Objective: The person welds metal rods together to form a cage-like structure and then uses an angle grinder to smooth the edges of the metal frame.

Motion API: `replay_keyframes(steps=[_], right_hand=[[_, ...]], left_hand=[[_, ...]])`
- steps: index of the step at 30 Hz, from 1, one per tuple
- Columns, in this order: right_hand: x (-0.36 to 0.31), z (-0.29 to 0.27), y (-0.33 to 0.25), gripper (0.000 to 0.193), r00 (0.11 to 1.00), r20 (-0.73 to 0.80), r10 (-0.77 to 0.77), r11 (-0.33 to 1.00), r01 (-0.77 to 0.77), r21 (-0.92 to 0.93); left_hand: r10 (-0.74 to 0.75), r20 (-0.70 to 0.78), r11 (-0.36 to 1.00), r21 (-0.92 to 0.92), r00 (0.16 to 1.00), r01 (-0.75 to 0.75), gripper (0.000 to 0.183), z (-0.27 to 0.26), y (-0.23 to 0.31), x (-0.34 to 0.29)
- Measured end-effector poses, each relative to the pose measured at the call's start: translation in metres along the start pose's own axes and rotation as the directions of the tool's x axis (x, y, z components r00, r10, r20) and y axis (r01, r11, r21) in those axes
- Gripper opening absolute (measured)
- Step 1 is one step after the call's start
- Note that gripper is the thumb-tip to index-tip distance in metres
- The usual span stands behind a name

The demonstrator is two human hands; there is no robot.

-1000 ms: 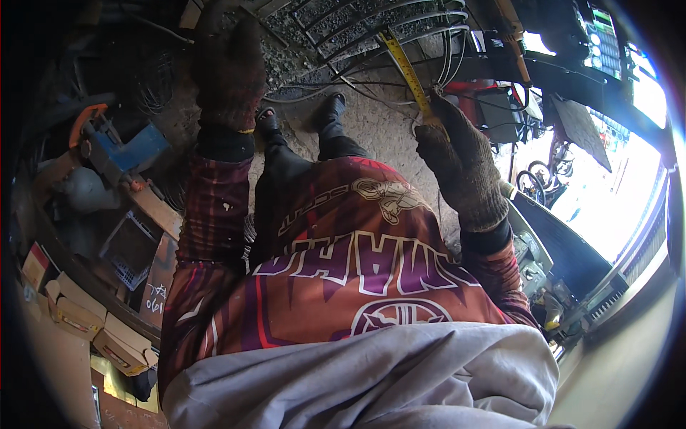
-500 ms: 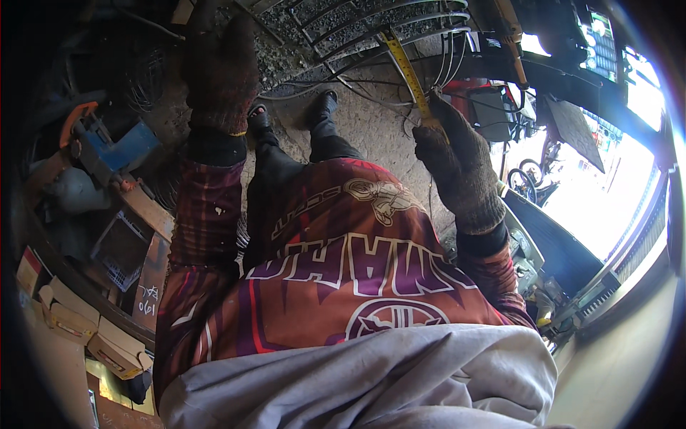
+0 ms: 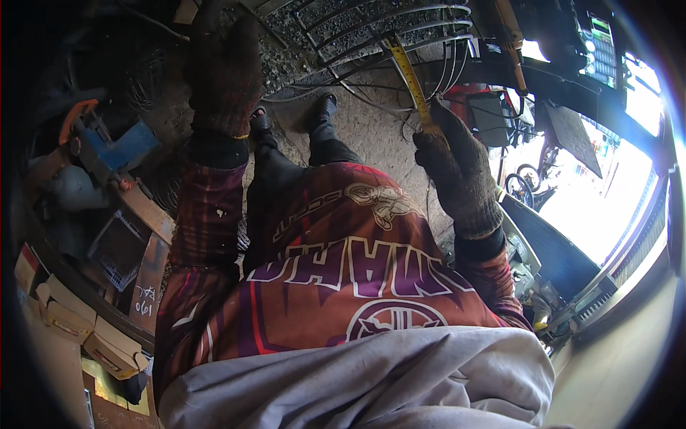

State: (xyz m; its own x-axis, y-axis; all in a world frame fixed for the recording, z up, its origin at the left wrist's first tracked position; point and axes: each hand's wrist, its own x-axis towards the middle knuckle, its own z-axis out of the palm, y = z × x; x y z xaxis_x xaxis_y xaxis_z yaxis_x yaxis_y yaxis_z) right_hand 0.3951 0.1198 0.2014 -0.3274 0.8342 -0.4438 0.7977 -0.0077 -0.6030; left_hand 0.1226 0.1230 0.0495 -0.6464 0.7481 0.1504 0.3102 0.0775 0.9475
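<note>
My right hand (image 3: 459,168), in a dark knitted work glove, is closed around the lower end of a yellow tape measure (image 3: 409,71). The blade runs up and to the left from the glove, and its far end lies against curved metal rods (image 3: 400,28). Those rods bend side by side over a dark, gritty work surface (image 3: 286,61). My left hand (image 3: 225,75), gloved the same way, reaches up to the left edge of that surface. Its fingertips are lost in shadow, so whatever they touch or hold is hidden.
Left of me stand a blue metal machine (image 3: 118,146) with an orange handle, a dark crate (image 3: 118,247) and open cardboard boxes (image 3: 68,307). Thin wire loops (image 3: 450,64) hang beside the tape. To the right are a dark blue panel (image 3: 550,232) and a bicycle (image 3: 522,184).
The rods and work surface sit slightly lower in view. My right hand and the tape measure have barely moved; my left hand has shifted slightly and stays at the surface's left edge.
</note>
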Motion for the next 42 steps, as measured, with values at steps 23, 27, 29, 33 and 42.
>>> replay_keyframes(steps=[23,27,29,33,42], right_hand=[[-0.012,0.007,0.007,0.058,0.997,-0.053,-0.056,0.894,0.074,0.442],[-0.013,0.009,0.008,0.061,0.981,-0.092,-0.169,0.825,0.192,0.531],[-0.013,0.012,0.011,0.064,0.969,-0.116,-0.217,0.792,0.244,0.559],[-0.012,0.014,0.006,0.075,0.954,-0.089,-0.288,0.769,0.285,0.573],[0.003,0.033,-0.043,0.084,0.571,-0.214,-0.793,0.601,0.790,-0.120]], left_hand=[[0.078,0.027,0.993,-0.092,0.997,-0.075,0.033,-0.003,-0.003,0.000],[0.330,0.026,0.941,0.066,0.943,-0.331,0.037,-0.009,-0.013,0.011],[0.304,-0.021,0.951,0.065,0.953,-0.302,0.036,-0.019,-0.001,0.002],[0.223,-0.001,0.943,-0.253,0.975,-0.216,0.036,-0.028,0.057,-0.062],[-0.064,0.845,0.583,-0.401,0.531,0.707,0.063,-0.055,0.104,-0.084]])
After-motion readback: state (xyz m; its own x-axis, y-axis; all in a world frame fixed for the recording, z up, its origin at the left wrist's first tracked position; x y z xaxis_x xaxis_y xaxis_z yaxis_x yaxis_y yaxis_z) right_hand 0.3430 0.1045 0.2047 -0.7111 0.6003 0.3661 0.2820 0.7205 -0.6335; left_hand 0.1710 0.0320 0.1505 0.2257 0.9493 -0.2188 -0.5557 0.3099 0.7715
